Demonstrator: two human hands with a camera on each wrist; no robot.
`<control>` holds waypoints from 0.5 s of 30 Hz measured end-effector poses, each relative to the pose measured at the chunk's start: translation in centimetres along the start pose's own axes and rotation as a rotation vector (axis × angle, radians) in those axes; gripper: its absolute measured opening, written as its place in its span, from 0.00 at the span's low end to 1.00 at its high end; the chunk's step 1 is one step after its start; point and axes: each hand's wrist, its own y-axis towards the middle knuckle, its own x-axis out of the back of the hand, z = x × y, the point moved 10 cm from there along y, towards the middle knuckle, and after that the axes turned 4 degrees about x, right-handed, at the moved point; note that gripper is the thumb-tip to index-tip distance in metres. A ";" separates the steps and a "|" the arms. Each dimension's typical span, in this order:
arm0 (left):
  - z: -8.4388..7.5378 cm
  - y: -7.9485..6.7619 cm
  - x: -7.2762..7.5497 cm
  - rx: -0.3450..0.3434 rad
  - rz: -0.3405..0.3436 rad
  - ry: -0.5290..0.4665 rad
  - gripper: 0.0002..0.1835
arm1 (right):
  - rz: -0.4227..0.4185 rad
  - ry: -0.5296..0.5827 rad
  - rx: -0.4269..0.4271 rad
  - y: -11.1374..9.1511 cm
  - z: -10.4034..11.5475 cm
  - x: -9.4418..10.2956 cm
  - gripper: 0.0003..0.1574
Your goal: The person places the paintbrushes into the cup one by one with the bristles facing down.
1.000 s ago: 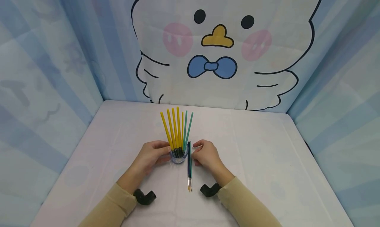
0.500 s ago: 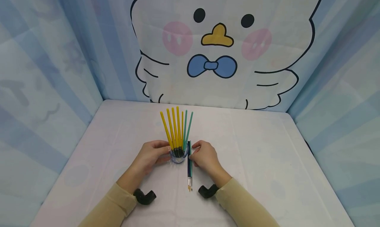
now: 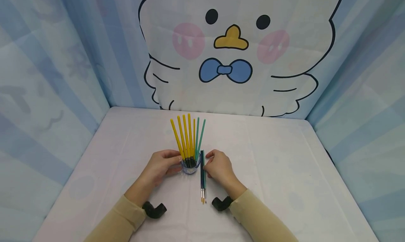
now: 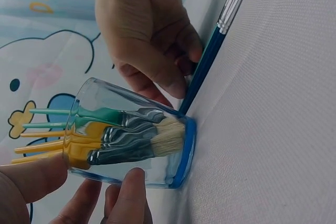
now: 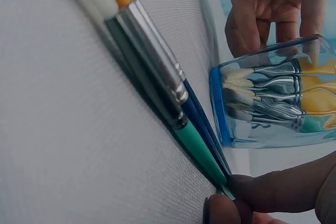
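A clear cup with a blue base (image 3: 190, 171) stands on the table, holding several yellow and green paintbrushes (image 3: 186, 140) with bristles down. My left hand (image 3: 162, 166) holds the cup from its left side, thumb near the rim and fingers along the wall. Right beside the cup lie several thin paintbrushes, dark blue (image 3: 201, 175) and green (image 5: 202, 153), with their bristle tips toward me. My right hand (image 3: 220, 169) pinches these loose brushes along their handles between thumb and forefinger, as the right wrist view shows. Part of their handles is hidden behind the fingers.
A pale cloth covers the table (image 3: 269, 157). Behind it hangs a curtain (image 3: 221, 94) printed with a cartoon face and bow tie, and striped curtains flank both sides. Black curved pieces (image 3: 154, 211) stick out at both wrists.
My right hand has moved a little left to the loose brushes, then slightly back right. The loose brushes have shifted slightly right. The left hand and the cup stay in place.
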 end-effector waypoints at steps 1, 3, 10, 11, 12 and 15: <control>0.0 0.0 0.0 -0.001 0.001 0.000 0.18 | -0.001 -0.004 0.002 0.0 0.0 0.1 0.18; -0.1 0.0 -0.1 -0.005 0.002 -0.001 0.18 | -0.004 -0.013 0.007 -0.1 0.1 0.1 0.17; -0.2 -0.1 -0.1 -0.012 0.002 0.006 0.19 | -0.034 -0.100 0.037 0.1 0.5 0.4 0.20; -0.2 -0.1 -0.1 -0.009 0.001 0.004 0.19 | -0.044 -0.119 0.043 0.2 0.6 0.5 0.20; -0.1 -0.1 -0.1 -0.008 0.000 0.002 0.19 | -0.055 -0.137 0.050 0.2 0.6 0.6 0.21; 0.0 0.0 -0.1 -0.003 0.002 -0.001 0.19 | -0.089 -0.177 0.065 0.4 0.8 0.8 0.21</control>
